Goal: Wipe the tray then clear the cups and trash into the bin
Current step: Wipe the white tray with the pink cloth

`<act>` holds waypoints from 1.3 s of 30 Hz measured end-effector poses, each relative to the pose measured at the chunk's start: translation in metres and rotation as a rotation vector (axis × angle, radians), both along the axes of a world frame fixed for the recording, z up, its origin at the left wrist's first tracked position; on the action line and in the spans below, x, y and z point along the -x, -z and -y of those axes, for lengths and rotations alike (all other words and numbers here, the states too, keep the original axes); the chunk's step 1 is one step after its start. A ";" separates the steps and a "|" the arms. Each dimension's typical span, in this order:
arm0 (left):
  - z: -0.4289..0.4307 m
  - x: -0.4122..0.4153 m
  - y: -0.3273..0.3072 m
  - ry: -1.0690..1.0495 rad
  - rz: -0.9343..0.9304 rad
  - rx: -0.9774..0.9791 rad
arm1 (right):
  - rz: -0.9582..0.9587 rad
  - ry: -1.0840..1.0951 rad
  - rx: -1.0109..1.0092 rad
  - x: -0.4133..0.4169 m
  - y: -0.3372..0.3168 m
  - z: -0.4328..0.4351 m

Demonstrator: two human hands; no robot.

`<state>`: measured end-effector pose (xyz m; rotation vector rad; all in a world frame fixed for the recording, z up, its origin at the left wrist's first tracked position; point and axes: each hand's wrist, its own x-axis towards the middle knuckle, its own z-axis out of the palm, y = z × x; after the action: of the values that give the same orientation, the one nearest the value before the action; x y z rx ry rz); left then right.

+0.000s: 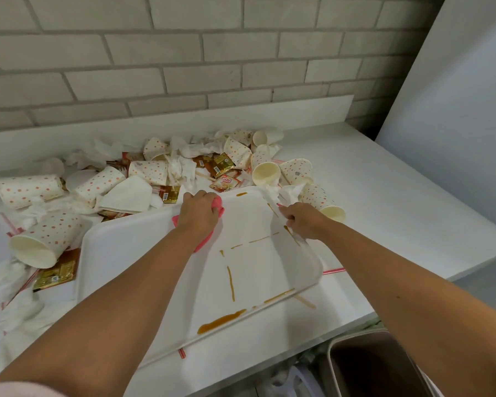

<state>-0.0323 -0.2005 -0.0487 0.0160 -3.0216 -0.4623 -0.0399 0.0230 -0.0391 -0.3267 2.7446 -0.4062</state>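
White counter [384, 196], left hand [198, 216] clutching pink cloth [216, 206], right hand [301, 222] pinching tray [143, 253] rim, "Coffee mate" sachet [225, 181].

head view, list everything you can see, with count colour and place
plastic serving tray: one, white, counter centre, streaked with brown sauce
crumpled cleaning cloth: one, pink, on tray's far edge
polka-dot paper cups: roughly a dozen, white with orange dots, tipped over behind and left of tray
crumpled paper napkins: many, white, among cups
sachets: several, gold and brown, among cups
waste bin: one, grey, below counter, right
hands: left shut on cloth; right gripping tray's right rim
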 end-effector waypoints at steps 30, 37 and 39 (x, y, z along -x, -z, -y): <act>-0.039 0.045 -0.002 0.373 0.128 -0.146 | 0.031 -0.030 -0.126 -0.002 -0.005 0.005; -0.030 0.041 0.002 0.159 0.061 0.106 | 0.024 -0.025 -0.144 -0.003 -0.007 0.008; -0.040 0.043 -0.001 0.129 0.085 0.089 | 0.037 -0.025 -0.143 -0.003 -0.009 0.008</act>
<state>-0.0755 -0.1607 -0.0478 -0.1695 -3.1362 -0.3453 -0.0367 0.0155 -0.0305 -0.3126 2.7120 -0.2062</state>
